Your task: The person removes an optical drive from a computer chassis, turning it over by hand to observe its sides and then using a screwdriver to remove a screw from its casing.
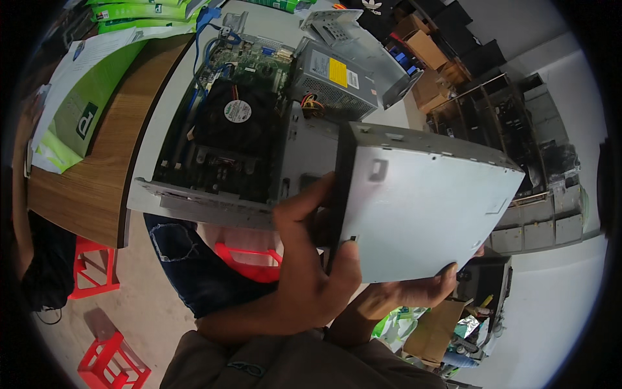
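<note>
Flat grey sheet-metal optical drive with black front bezel (421, 207) is off the worktop, held in mid-air at 4 o'clock of the opened grey metal desktop computer case (214, 149), just in front of its near edge.

Left hand (311, 272): grip closed on the bezel end, thumb over the top face, fingers wrapped across the black front. Likely so the bezel end stays steady.

Right hand (414, 288): mostly hidden beneath the drive. Fingertips (447, 269) curl up over the near lower edge, so the grip is closed on the drive from below, carrying its weight.

Drive is tilted, broad metal face up toward the camera; judging by that, held to be looked over.

Case lies on its side on the pale worktop (162, 104), lid off: black round cooling fan (236, 113) at centre, grey boxy power supply with yellow label (334, 78) at 2 o'clock of the fan.

Green-and-white paper packs (84, 97) sit on the brown wooden tabletop (91, 188) at 9 o'clock of the case, well apart. Red plastic stools (97, 266) on the floor below.
</note>
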Tool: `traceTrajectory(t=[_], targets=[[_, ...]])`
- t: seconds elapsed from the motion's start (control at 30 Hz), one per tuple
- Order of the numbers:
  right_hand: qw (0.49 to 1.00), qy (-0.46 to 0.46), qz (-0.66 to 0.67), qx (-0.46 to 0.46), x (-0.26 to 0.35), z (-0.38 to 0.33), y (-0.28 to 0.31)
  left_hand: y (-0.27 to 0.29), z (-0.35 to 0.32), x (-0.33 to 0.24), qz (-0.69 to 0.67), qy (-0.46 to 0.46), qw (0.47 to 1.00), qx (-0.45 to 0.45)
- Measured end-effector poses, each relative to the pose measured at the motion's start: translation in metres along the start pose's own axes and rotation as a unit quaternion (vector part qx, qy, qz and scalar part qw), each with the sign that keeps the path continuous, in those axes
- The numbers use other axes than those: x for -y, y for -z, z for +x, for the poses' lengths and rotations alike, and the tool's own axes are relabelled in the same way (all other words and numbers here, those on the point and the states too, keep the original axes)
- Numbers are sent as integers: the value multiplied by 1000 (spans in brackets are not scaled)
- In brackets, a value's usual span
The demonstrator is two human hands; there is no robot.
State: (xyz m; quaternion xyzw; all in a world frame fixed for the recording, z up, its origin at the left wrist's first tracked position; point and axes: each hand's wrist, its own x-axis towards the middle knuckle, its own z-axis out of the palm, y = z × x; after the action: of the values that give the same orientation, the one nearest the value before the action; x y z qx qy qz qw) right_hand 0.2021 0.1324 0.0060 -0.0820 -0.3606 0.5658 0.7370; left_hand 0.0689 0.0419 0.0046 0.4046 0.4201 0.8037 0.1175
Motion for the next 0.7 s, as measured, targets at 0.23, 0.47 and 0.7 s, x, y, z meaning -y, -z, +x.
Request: traceTrajectory(t=[0.23, 0.47, 0.7], targets=[[983, 8, -89, -162, -5, -9, -13, -4, 0, 0, -45, -32, 998, -7], [986, 21, -93, -138, -9, -8, -19, 0, 3, -4, -71, -2, 997, -4], [955, 56, -182, -229, -10, -10, -22, 0, 4, -21, -16, 44, 999, 5]])
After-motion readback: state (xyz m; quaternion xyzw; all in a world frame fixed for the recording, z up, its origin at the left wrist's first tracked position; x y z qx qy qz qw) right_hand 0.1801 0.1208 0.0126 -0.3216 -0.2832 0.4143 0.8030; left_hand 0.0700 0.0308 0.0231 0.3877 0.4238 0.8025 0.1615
